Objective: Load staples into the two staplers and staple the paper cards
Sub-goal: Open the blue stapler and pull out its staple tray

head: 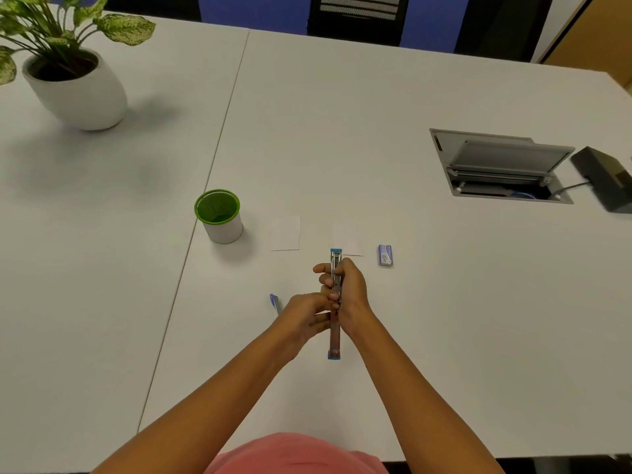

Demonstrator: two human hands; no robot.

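Observation:
A blue stapler lies swung fully open in a long line, its metal staple channel pointing away from me. My right hand grips the far, metal half. My left hand pinches at the middle of the stapler near the hinge; whether it holds staples is hidden. Two white paper cards lie beyond: one to the left, one just past the stapler's tip. A small blue staple box sits to the right. Part of a second blue stapler shows left of my left hand.
A green-rimmed white cup stands left of the cards. A potted plant is at the far left. An open cable hatch and a black box are at the right of the white table.

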